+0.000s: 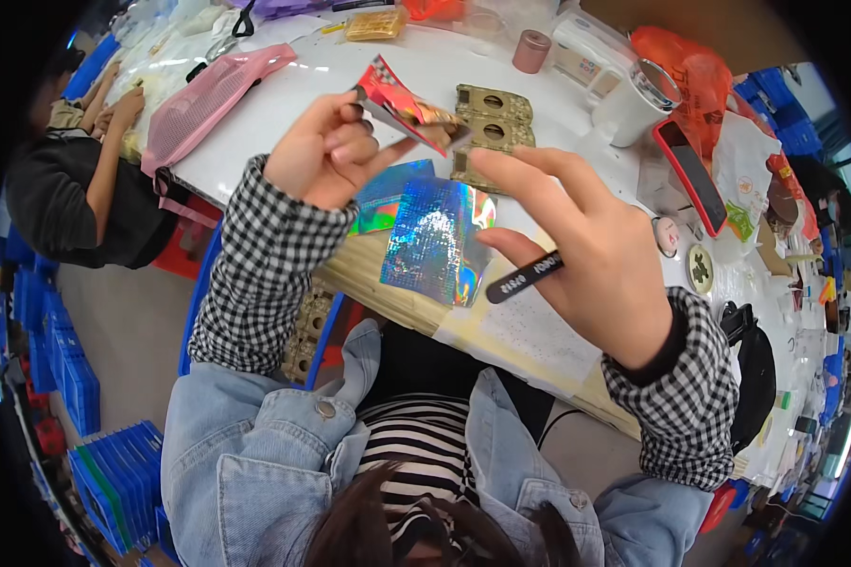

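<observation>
Red glossy packet [412, 110] sits at upper centre of the frame, its left edge pinched in the closed fingers of the left hand [326, 151]. The right hand [600, 250], thumb and forefinger spread, grips a slim black tool [525, 276] against its palm; whether its fingertips touch the packet cannot be told. Below spreads a white table [284, 106], with blue crates [113, 484] on the floor at lower left and another person [71, 203] at left. 2 iridescent sheets [425, 236] lie mid-frame; the packet and right hand partly cover a camouflage panel [517, 113]. A white mug [622, 111] and red-edged phone [692, 180] are at upper right.
</observation>
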A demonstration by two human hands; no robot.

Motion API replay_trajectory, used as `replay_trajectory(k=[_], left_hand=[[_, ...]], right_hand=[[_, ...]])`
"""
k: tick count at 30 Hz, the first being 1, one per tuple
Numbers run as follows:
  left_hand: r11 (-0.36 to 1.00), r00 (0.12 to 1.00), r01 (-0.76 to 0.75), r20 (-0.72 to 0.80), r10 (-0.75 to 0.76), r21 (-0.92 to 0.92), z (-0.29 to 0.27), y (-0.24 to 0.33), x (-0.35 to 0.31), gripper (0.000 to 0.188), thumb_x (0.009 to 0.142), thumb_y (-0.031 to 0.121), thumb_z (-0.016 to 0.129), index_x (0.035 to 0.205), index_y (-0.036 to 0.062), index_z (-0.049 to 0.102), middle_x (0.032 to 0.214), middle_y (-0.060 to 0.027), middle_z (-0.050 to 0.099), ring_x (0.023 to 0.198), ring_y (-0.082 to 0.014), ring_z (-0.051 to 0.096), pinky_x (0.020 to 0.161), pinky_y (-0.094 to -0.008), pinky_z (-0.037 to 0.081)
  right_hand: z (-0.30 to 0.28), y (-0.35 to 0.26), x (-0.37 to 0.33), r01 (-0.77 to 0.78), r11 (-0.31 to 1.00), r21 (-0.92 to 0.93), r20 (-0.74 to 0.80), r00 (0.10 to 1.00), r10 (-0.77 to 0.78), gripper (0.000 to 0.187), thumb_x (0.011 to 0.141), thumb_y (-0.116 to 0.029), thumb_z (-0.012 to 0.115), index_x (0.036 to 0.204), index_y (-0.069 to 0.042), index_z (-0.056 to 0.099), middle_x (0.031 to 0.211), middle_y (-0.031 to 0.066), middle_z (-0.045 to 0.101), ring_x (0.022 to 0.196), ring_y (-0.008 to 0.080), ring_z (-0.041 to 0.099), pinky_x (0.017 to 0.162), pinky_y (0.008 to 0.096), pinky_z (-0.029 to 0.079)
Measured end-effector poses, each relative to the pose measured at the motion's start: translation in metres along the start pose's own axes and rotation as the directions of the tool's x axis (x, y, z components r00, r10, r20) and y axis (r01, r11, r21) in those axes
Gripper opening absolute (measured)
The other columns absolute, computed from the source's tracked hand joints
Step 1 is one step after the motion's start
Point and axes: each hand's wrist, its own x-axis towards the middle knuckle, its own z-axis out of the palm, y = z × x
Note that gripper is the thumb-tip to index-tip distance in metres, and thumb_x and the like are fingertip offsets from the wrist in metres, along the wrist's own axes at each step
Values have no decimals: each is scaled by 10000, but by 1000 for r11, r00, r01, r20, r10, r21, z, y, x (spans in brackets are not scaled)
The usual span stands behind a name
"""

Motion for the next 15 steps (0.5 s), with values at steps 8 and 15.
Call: replay_trajectory(k=[8,15], left_hand=[[984,987,150,75,-143,-98,53,-40,-19,288,986,223,347,766,79,464,487,99,265,435,-27,368,1005,-379,443],[956,938,288,185,-294,58,74,-47,-10,403,1007,361,343,720,113,479,485,80,234,418,-52,310,1047,-427,389]], right_hand=[[-8,23,-8,202,946,-254,-42,975,-219,211,705,-97,641,907,-89,581,883,59,625,540,212,574,517,309,462],[-42,40,-23,88,985,-149,-92,990,-102,168,700,-53,665,849,-62,588,825,62,632,601,245,589,528,320,447]])
